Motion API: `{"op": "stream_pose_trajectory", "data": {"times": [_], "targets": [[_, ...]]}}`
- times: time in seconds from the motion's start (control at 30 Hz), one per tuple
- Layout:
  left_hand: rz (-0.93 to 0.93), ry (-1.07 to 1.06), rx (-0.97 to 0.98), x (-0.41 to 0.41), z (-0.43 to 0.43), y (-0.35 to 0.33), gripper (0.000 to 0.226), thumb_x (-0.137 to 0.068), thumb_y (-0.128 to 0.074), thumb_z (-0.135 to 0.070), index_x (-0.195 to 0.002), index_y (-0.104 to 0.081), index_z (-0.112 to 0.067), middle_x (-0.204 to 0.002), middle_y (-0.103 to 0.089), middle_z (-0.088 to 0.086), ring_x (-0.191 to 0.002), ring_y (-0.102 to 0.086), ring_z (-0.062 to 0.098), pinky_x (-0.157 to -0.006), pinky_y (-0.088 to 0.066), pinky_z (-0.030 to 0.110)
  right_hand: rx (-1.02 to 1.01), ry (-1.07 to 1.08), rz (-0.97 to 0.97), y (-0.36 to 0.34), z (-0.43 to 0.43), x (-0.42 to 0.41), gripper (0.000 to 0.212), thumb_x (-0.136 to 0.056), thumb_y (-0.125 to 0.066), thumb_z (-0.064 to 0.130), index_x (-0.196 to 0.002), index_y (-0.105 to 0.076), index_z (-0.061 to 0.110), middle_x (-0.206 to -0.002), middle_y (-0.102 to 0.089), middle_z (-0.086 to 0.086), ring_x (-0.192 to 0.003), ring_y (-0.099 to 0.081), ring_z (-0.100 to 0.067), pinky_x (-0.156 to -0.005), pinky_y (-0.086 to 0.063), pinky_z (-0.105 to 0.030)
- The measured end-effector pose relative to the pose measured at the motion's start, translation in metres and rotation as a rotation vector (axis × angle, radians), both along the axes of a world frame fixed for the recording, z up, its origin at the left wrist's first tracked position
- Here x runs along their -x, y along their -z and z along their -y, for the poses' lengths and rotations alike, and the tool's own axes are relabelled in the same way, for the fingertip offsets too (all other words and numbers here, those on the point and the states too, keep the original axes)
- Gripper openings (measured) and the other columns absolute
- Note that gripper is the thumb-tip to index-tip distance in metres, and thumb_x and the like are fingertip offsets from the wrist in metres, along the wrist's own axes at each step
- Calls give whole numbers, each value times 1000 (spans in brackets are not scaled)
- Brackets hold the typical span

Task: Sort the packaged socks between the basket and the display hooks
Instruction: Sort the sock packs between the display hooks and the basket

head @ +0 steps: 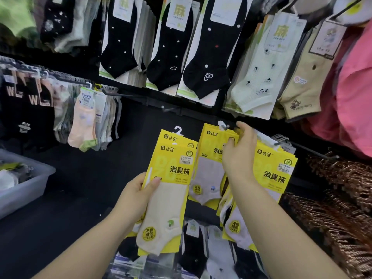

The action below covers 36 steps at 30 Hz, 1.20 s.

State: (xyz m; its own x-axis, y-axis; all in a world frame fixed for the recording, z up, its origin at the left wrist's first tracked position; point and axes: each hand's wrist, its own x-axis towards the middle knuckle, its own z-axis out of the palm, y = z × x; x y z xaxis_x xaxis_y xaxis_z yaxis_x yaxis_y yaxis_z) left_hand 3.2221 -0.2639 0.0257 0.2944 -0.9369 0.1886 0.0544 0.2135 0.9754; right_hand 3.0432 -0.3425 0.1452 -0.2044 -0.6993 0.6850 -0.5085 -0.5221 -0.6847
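My left hand grips a small stack of yellow-carded sock packs with a cream sock in front and a white hanger hook on top. My right hand pinches the top of another yellow sock pack, holding a grey sock, close to a black display hook. More yellow packs hang on a hook just right of that hand. A grey plastic basket with loose socks stands at the left edge.
Black, pale green and beige sock packs hang in a row above. Peach and grey socks hang at left. Pink fabric and brown fringed items fill the right. More sock packs hang below my hands.
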Motion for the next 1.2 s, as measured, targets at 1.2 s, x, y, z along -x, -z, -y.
{"op": "stream_pose_trajectory", "data": {"times": [1.2], "targets": [[135, -191, 25, -18, -4, 14, 21, -98, -51, -24, -88, -70, -26, -85, -73, -2, -82, -68, 22, -71, -53, 37, -122, -107, 58, -30, 22, 7, 17, -92, -53, 19, -78, -63, 17, -74, -59, 5, -66, -54, -15, -73, -55, -48]]}}
